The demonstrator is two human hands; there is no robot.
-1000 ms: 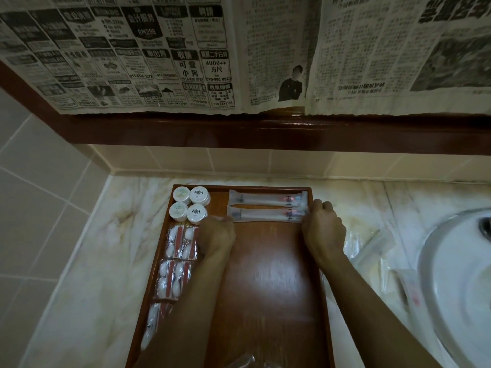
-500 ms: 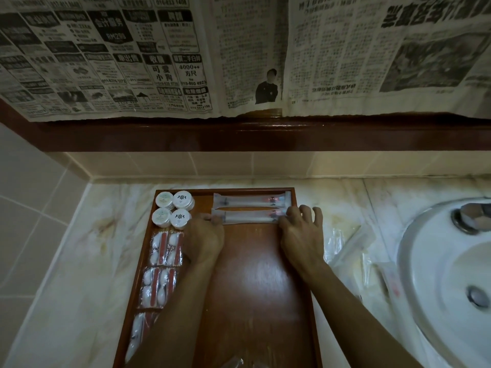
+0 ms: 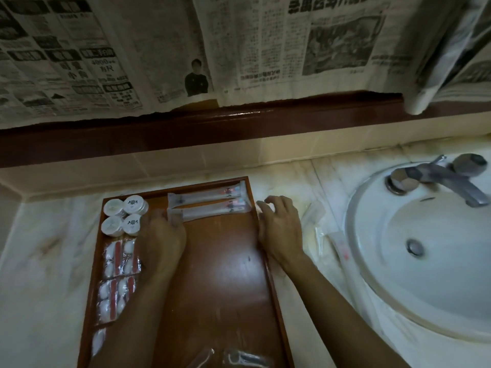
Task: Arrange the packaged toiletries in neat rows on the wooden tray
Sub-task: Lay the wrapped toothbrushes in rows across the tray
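Note:
A wooden tray (image 3: 228,274) lies on the marble counter. Two long packaged toothbrushes (image 3: 210,201) lie side by side at its far end. My left hand (image 3: 162,237) touches the left end of the nearer one. My right hand (image 3: 279,227) hovers over the tray's right rim with loose fingers and holds nothing. Several round white containers (image 3: 125,215) sit in the far left corner. Below them, packets of cotton buds and pads (image 3: 119,274) run down the left side.
More clear packets (image 3: 329,240) lie on the counter between the tray and the white sink (image 3: 425,251). A faucet (image 3: 438,179) stands at the sink's far edge. Newspaper (image 3: 186,49) hangs above a dark wooden ledge. Loose packets (image 3: 233,358) lie at the tray's near end.
My right hand has let go of the toothbrush packet's right end and moved right, off the tray. The view has swung right, bringing the sink and faucet in.

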